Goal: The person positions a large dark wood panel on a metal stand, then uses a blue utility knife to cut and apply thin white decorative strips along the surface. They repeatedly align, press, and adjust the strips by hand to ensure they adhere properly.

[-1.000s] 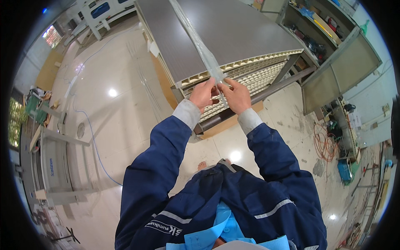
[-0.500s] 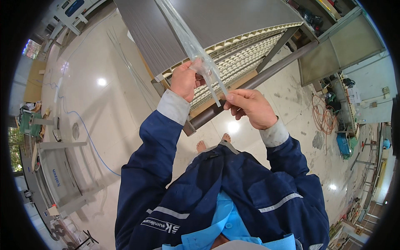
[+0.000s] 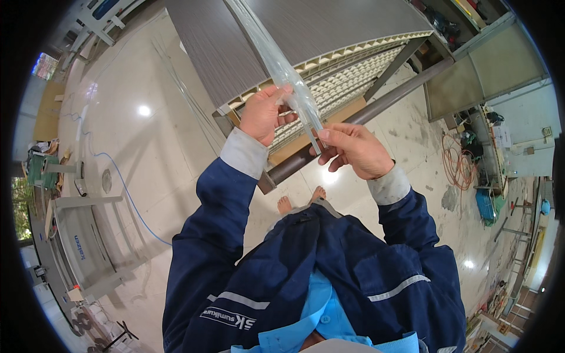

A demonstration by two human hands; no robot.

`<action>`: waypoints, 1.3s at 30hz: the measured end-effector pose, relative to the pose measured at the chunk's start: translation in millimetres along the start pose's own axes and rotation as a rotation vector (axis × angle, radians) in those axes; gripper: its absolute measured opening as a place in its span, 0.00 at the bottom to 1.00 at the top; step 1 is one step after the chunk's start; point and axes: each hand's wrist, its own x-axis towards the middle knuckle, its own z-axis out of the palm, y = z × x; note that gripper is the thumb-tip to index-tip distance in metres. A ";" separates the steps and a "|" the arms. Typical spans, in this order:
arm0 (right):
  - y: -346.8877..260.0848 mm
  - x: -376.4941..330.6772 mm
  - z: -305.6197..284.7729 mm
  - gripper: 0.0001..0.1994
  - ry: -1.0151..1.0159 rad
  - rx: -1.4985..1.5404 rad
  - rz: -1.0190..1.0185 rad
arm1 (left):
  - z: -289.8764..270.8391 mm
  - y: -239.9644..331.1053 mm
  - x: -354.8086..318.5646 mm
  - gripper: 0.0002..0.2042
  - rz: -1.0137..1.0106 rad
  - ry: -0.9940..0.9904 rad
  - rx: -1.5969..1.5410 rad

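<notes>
A long clear plastic sleeve (image 3: pixel 276 59) lies slantwise over the top grey wood-grain panel (image 3: pixel 218 53), its near end hanging past the panel's edge. Narrow translucent strips (image 3: pixel 310 128) stick out of that end, partly parted from each other. My left hand (image 3: pixel 260 117) is closed on the sleeve's left side, at the panel edge. With thumb and fingers, my right hand (image 3: pixel 360 152) pinches a strip near its tip, to the right of and lower than the left hand. Whether the fingers touch the other strip is hard to see.
Below the top panel is a stack of panels with hollow ribbed edges (image 3: pixel 347 76), and a brown metal bar (image 3: pixel 365 116) runs before it. Thin strips (image 3: pixel 185 88) and a blue hose (image 3: pixel 120 182) lie on the floor at left. An orange coiled hose (image 3: pixel 458 159) is at right.
The strips' ends now stick out a little lower and show more plainly apart. My right hand has shifted slightly down, still pinching; my left hand keeps its place on the sleeve.
</notes>
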 end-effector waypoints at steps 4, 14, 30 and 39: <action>-4.7 8.8 15.4 0.12 -0.062 -0.009 0.038 | 1.9 0.6 2.8 0.13 -0.040 -0.002 -0.021; 66.8 -130.1 -21.0 0.15 -0.082 -0.120 0.143 | 1.5 7.6 17.3 0.14 -0.041 -0.072 -0.177; 151.5 -199.7 24.4 0.21 0.674 -0.527 -0.159 | 46.6 -28.5 -19.5 0.12 -0.146 -0.162 0.092; 311.0 -393.9 -45.0 0.08 1.039 -0.984 -0.123 | 43.9 -24.3 -10.4 0.13 0.030 -0.010 0.089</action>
